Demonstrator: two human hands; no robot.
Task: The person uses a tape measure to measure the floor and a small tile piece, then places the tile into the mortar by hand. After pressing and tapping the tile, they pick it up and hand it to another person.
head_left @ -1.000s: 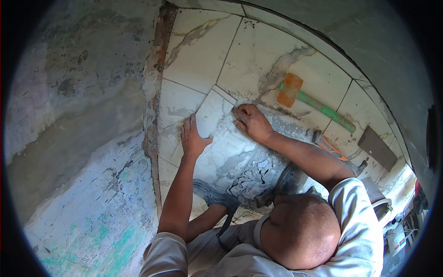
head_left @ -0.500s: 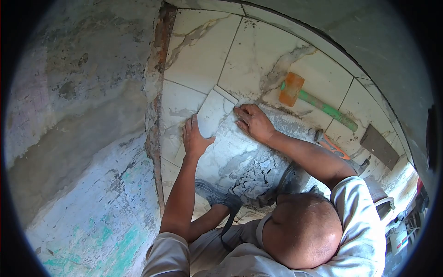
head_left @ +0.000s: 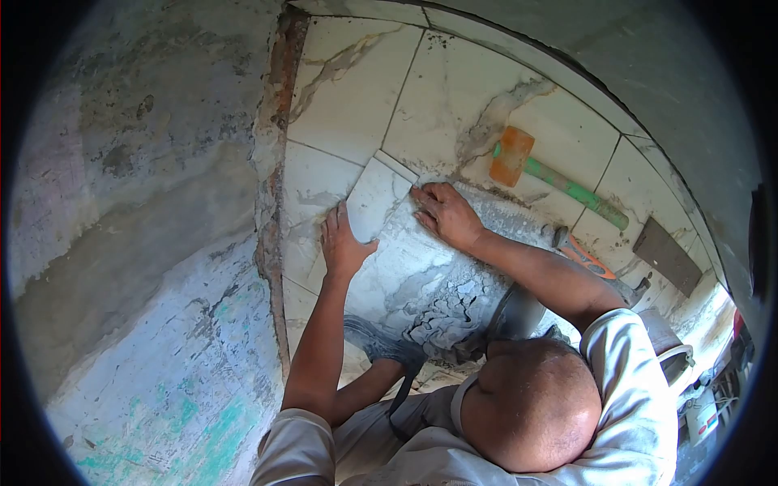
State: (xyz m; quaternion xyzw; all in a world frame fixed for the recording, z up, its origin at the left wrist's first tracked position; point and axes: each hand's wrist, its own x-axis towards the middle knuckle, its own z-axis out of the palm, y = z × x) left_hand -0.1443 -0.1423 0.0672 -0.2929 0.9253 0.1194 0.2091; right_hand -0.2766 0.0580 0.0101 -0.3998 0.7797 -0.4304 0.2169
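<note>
A cut piece of white tile [head_left: 378, 193] lies at a slant on the floor, with a narrow white strip [head_left: 397, 167] along its far end. My left hand [head_left: 344, 245] grips the tile's near end, index finger along the left edge and thumb spread to the right. At its far right corner, the curled fingertips of my right hand [head_left: 448, 215] hold the edge. Grey-white mortar [head_left: 413, 263] covers the floor beside and below the tile, rough and lumpy nearer my body.
A mallet [head_left: 512, 157] with an orange head and green handle rests on the laid marble-patterned tiles [head_left: 356, 81]. Beyond my right forearm lie an orange-handled tool [head_left: 590, 257] and a dark flat plate [head_left: 667, 257]. A bucket [head_left: 660, 332] stands at right; a rough wall [head_left: 154, 202] rises at left.
</note>
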